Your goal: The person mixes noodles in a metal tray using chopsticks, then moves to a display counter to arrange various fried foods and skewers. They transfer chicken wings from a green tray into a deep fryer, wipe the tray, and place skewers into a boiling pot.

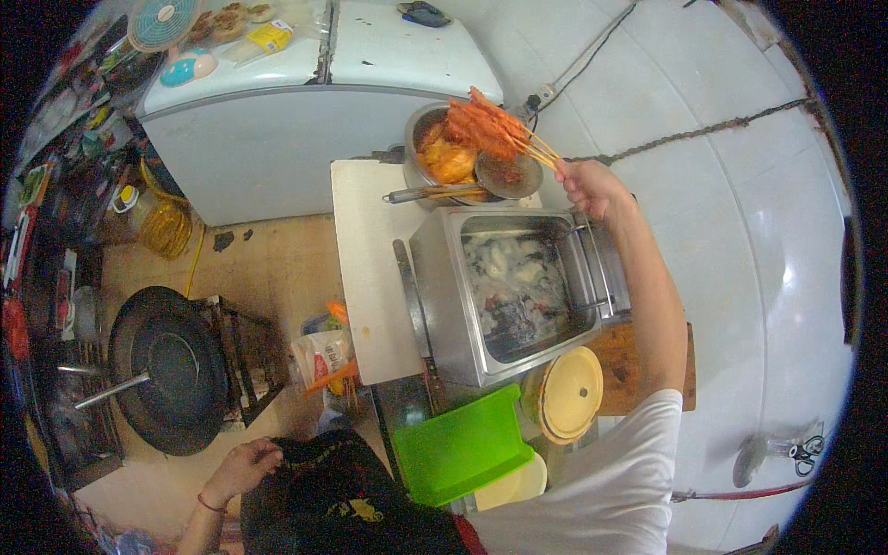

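My right hand grips the bare ends of several thin wooden skewers. Their other ends carry flat, red-coated food, held above the rim of a round metal pot. Orange, sauce-coated food lies in that pot. A round mesh skimmer rests across the pot, and more sticks lie by its handle. Below my right forearm stands a stainless-steel deep fryer, in which pale pieces float in bubbling liquid. My left hand is beside the dark apron, its fingers bent; whether they pinch the cloth is unclear.
A black wok sits at left with a metal handle in it. Nearer me are a green plastic tray and a yellow lidded pot. A wooden board lies under my right arm. A white chest freezer stands beyond; a tiled wall bounds the right.
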Demonstrator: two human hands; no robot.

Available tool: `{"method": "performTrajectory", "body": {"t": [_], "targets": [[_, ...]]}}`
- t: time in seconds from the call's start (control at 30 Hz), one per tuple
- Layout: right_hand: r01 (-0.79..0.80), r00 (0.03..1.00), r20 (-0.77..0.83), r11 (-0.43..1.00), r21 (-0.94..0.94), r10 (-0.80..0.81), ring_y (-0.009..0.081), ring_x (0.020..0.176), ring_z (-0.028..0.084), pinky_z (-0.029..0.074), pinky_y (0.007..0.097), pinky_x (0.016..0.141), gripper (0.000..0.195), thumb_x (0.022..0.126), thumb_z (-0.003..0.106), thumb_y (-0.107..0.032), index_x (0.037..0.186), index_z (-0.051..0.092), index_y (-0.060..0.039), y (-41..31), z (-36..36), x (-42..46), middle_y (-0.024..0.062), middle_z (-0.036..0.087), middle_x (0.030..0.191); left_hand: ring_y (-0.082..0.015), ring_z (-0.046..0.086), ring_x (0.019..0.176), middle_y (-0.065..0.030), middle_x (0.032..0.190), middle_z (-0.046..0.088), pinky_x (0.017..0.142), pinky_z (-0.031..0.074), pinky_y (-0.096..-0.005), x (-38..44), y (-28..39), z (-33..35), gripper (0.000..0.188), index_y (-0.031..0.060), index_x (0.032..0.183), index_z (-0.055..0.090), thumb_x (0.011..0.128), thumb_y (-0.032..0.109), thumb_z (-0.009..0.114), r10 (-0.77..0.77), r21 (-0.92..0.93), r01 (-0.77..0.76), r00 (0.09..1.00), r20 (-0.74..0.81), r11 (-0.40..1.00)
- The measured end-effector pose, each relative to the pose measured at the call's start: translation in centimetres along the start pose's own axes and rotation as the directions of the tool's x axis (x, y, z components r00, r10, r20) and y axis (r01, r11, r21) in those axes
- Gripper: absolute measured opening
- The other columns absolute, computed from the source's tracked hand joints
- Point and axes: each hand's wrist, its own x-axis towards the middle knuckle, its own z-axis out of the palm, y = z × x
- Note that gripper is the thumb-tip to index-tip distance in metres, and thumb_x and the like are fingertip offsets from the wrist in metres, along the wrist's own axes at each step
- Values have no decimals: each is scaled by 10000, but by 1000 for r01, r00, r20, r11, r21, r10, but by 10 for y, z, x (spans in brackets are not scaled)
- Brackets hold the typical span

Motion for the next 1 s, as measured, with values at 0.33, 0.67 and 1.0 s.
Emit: {"method": "performTrajectory", "body": {"t": [0.33, 0.67, 1.0], "targets": [[-79, 989, 132, 990, 119, 64, 37, 344, 248, 188, 202, 302, 290, 931, 449, -296, 709, 528, -128, -11, 4, 17, -85, 404, 486, -131, 593, 665, -68, 756, 637, 645, 491, -279, -8, 18, 0, 304, 0, 972, 608, 887, 285, 544, -23, 109, 25, 1000, -12, 994], [-146, 986, 109, 978, 152, 130, 29, 371, 221, 168, 185, 318, 282, 932, 452, -289, 714, 492, -115, -22, 23, 16, -96, 354, 496, -134, 600, 672, -80, 759, 625, 644, 481, -276, -11, 30, 1, 308, -28, 1008, 589, 885, 252, 558, -34, 44, 34, 999, 14, 998], [-95, 993, 74, 989, 110, 87, 19, 365, 255, 187, 174, 313, 252, 919, 482, -267, 721, 516, -114, -27, 40, 12, -102, 391, 493, -131, 597, 711, -69, 813, 639, 677, 488, -262, -25, 35, -6, 313, -19, 1032, 578, 892, 260, 555, -60, 24, 61, 998, -16, 998]]}}
